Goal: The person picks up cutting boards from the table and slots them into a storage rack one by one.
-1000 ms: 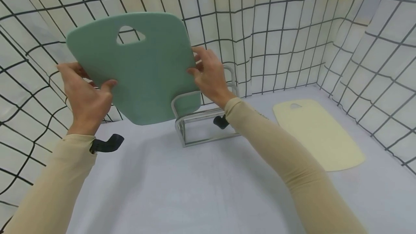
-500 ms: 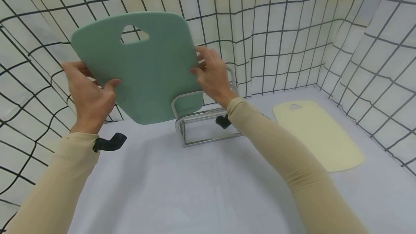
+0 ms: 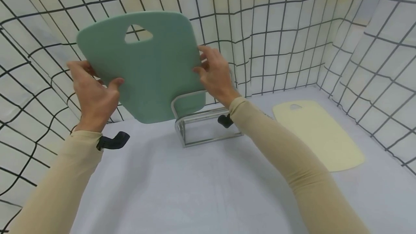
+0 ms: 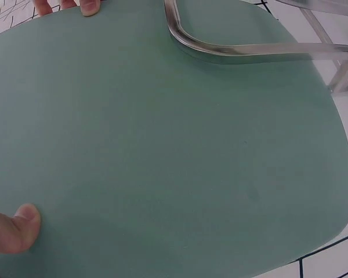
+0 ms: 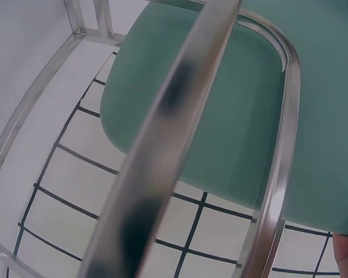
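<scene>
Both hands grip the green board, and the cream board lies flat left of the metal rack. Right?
Wrong side: the head view shows the cream board lying flat right of the metal rack. Left hand and right hand do grip the green board.

Upper left of frame: raised board, between left hand at its left edge and right hand at its right. Centre: rack on table, left hoop before the board's lower right corner. Right: second board, flat on table. Behind: wall.
</scene>
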`<state>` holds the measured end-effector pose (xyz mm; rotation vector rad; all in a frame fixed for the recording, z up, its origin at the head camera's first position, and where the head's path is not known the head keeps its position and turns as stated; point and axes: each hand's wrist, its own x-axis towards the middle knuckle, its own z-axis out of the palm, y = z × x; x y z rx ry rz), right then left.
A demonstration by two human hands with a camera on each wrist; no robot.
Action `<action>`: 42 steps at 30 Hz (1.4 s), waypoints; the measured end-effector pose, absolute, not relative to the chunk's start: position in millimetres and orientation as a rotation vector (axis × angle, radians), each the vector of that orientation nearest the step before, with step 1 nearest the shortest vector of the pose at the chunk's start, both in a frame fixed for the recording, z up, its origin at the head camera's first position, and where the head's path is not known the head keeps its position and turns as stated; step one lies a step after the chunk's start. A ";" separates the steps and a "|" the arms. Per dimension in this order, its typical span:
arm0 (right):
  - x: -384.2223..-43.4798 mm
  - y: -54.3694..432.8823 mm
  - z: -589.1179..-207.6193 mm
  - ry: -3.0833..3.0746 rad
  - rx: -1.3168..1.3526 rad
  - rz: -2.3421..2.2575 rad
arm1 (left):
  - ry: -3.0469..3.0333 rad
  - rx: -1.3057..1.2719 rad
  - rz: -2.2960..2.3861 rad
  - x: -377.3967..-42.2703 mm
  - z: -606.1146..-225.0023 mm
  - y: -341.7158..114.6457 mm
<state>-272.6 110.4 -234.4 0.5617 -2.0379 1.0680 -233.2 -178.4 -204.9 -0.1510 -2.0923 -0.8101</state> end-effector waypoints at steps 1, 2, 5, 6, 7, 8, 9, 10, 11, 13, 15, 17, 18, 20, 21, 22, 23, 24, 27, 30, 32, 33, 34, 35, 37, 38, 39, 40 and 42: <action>-272.8 111.3 -234.5 -2.035 0.561 1.061 | -2.099 -0.150 -0.804 -233.2 -204.9 -177.3; -272.8 112.2 -234.6 -2.034 0.558 1.052 | -2.105 -0.149 -0.800 -233.3 -204.9 -176.1; -272.7 114.4 -234.7 -2.024 0.554 1.032 | -2.115 -0.152 -0.791 -233.6 -204.6 -173.7; -272.9 114.9 -234.9 -2.018 0.556 1.031 | -2.118 -0.151 -0.787 -233.7 -204.7 -173.2; -273.0 115.4 -235.1 -2.012 0.560 1.031 | -2.120 -0.150 -0.784 -233.7 -204.7 -172.8; -273.0 115.8 -235.1 -2.006 0.562 1.028 | -2.120 -0.148 -0.783 -233.9 -204.6 -172.3; -273.3 116.2 -235.2 -1.999 0.566 1.026 | -2.119 -0.151 -0.781 -234.0 -204.5 -172.1; -273.5 116.7 -235.3 -1.994 0.567 1.021 | -2.119 -0.152 -0.779 -234.2 -204.4 -171.7; -273.9 117.2 -235.3 -1.990 0.567 1.017 | -2.119 -0.155 -0.775 -234.5 -204.3 -171.1; -274.2 118.5 -234.9 -1.983 0.567 1.016 | -2.119 -0.160 -0.777 -235.2 -203.8 -170.0; -274.0 119.9 -234.4 -1.985 0.566 1.017 | -2.118 -0.167 -0.784 -235.7 -203.6 -168.7; -273.1 121.3 -233.6 -1.993 0.562 1.020 | -2.115 -0.170 -0.795 -236.6 -203.8 -167.6; -272.4 122.0 -233.2 -1.998 0.560 1.022 | -2.115 -0.169 -0.800 -236.9 -204.0 -167.1; -271.8 123.0 -232.9 -2.009 0.554 1.019 | -2.114 -0.170 -0.810 -237.4 -204.4 -166.0; -271.8 123.4 -232.7 -2.012 0.549 1.014 | -2.114 -0.175 -0.812 -237.6 -204.6 -165.7; -271.8 123.9 -232.5 -2.013 0.546 1.009 | -2.114 -0.173 -0.814 -237.9 -204.7 -165.2; -272.0 124.3 -232.5 -2.013 0.542 1.004 | -2.114 -0.174 -0.817 -238.0 -204.8 -164.5; -272.1 124.9 -232.6 -2.013 0.539 1.001 | -2.117 -0.175 -0.818 -237.9 -204.7 -163.9; -272.3 126.6 -231.9 -2.008 0.536 0.995 | -2.117 -0.180 -0.818 -238.6 -204.4 -162.2; -272.1 127.3 -231.0 -2.005 0.540 1.002 | -2.121 -0.172 -0.818 -239.5 -204.3 -161.3; -272.1 127.6 -230.4 -2.004 0.542 1.002 | -2.121 -0.168 -0.820 -240.0 -204.2 -160.7; -272.3 127.9 -230.2 -2.004 0.542 1.003 | -2.122 -0.171 -0.821 -240.1 -204.2 -160.4; -272.3 128.0 -229.9 -2.005 0.540 1.003 | -2.124 -0.170 -0.821 -240.2 -204.1 -159.9; -272.2 128.3 -229.7 -2.006 0.538 1.002 | -2.125 -0.171 -0.822 -240.3 -204.2 -159.5; -272.1 129.0 -229.7 -2.012 0.530 0.997 | -2.125 -0.179 -0.825 -240.5 -204.2 -158.6; -272.1 129.5 -229.7 -2.012 0.526 0.996 | -2.126 -0.181 -0.827 -240.6 -204.3 -158.1; -272.2 130.0 -229.8 -2.013 0.523 0.995 | -2.126 -0.186 -0.830 -240.8 -204.4 -157.6; -271.9 130.5 -230.0 -2.011 0.522 0.996 | -2.124 -0.191 -0.834 -241.1 -204.6 -157.2; -271.6 131.3 -230.2 -2.009 0.520 0.998 | -2.122 -0.199 -0.843 -241.5 -205.0 -156.4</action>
